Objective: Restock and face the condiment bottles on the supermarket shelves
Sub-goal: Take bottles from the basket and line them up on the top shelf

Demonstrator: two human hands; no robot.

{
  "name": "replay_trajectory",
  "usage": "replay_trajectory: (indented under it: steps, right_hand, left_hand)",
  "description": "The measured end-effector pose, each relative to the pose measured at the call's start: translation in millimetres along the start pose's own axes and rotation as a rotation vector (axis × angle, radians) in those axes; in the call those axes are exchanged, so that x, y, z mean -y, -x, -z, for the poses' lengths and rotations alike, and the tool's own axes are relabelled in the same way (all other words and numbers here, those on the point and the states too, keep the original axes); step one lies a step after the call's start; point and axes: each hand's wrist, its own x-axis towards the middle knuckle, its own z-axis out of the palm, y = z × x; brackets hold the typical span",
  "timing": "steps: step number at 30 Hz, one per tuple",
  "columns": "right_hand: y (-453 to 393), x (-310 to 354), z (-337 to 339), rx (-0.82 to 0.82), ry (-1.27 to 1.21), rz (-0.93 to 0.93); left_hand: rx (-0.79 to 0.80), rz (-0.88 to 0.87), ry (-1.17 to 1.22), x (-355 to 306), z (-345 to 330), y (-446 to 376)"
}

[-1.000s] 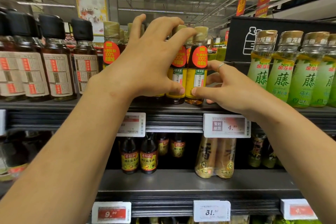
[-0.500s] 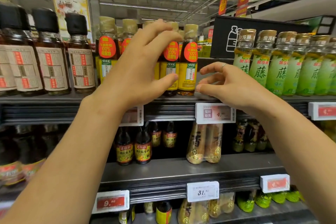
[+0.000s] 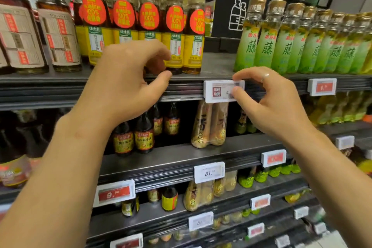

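Hands (image 3: 128, 78) x2, yellow-label btls (image 3: 193, 46) x5

A row of amber oil bottles with yellow labels, round orange-red stickers and gold foil caps (image 3: 174, 32) stands upright along the front of the grey metal top shelf (image 3: 217, 66), labels facing out. Just beside them on the right, apart by a gap, clear bottles with pale green labels and gold caps (image 3: 281, 40) stand upright in a tight row.
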Motion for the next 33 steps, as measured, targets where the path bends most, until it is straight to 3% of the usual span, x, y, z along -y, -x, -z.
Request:
replay_trajectory:
  steps: [4, 8, 12, 15, 20, 23, 29, 33]
  right_hand:
    - [34, -24, 9, -0.087, -0.093, -0.054]
    - [80, -67, 21, 0.003, -0.143, -0.189]
    - [158, -144, 42, 0.160, -0.126, -0.390]
    - [239, -211, 59, 0.308, -0.102, -0.659]
    - [388, -291, 95, 0.433, -0.091, -1.089]
    - [462, -318, 112, 0.460, -0.052, -1.294]
    - [566, -366, 122, 0.570, -0.015, -1.528]
    - [602, -394, 113, 0.547, 0.019, -1.634]
  left_hand:
    - [-0.071, -0.065, 0.022, -27, -11, 16]
    - [-0.020, -0.044, 0.087, -77, -52, 48]
    - [0.272, 0.195, 0.252, -119, -125, 83]
    - [0.553, 0.487, 0.421, -148, -193, 117]
    - [1.020, 0.720, 0.460, -191, -310, 190]
    - [1.226, 0.775, 0.423, -221, -367, 232]
    - [1.484, 0.897, 0.385, -277, -464, 306]
    - [1.716, 0.926, 0.319, -309, -523, 351]
